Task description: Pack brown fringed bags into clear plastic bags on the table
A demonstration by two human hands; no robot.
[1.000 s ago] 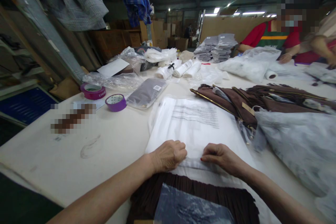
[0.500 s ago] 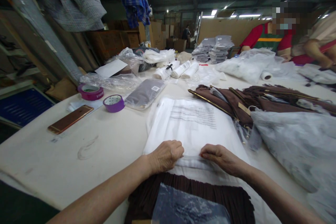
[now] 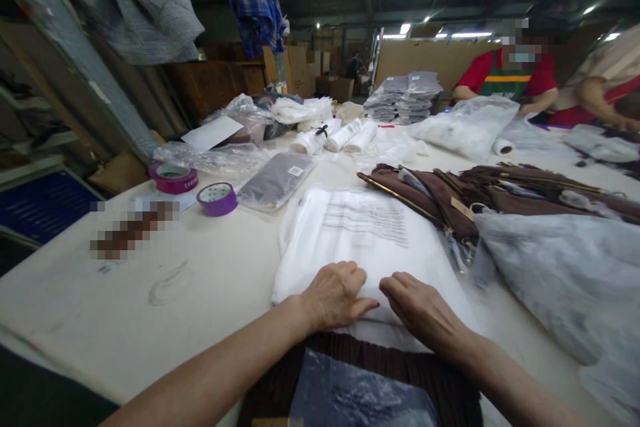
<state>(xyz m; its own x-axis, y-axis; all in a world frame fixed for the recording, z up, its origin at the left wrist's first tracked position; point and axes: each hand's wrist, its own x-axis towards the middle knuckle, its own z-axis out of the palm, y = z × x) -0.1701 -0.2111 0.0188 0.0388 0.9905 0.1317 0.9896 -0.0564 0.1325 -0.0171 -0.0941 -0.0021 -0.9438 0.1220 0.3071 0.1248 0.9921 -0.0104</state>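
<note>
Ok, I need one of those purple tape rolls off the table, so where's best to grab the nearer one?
The nearer purple tape roll lies flat with its hole facing up. Come from above, fingers over the outer rim or one finger in the hole. It looks clear of the other roll and the grey packet.

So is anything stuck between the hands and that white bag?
Nothing visible. The left hand and the right hand both lie flat, right on the near edge of the white bag.

pixelated object (image 3: 131, 230) on table, brown garment (image 3: 360, 380) cut off below
</note>
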